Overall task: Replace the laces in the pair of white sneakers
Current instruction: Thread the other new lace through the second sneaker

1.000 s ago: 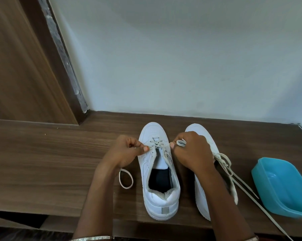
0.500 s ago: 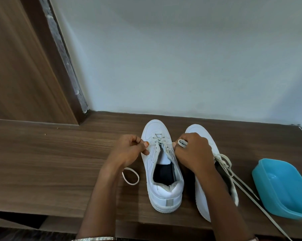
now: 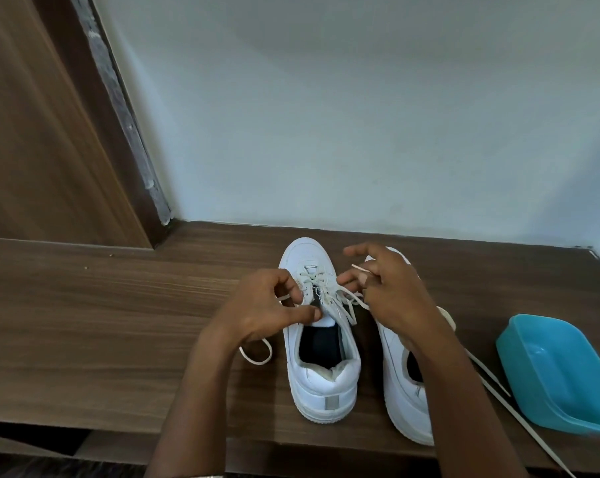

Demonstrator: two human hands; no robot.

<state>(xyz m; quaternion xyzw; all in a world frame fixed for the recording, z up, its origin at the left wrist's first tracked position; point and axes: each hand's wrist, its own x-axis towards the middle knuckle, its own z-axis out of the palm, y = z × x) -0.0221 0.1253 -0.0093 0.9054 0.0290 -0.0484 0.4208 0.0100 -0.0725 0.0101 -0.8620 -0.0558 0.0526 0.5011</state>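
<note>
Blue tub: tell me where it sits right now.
In the head view, the blue tub sits at the far right of the wooden shelf, just right of the right sneaker and partly cut off by the frame edge.

Two bare forearms reaching forward side by side, left hand (image 3: 267, 305) knuckles up, fingers curled under, thumb stretched sideways, pinching one end of a lace (image 3: 347, 294), right hand (image 3: 391, 294) beside it, forefinger pointing out, other fingers nipping the far end.

A thin, pale metallic bangle (image 3: 207, 476) is being worn on the left forearm (image 3: 202, 391); both forearms are being left uncovered.
</note>
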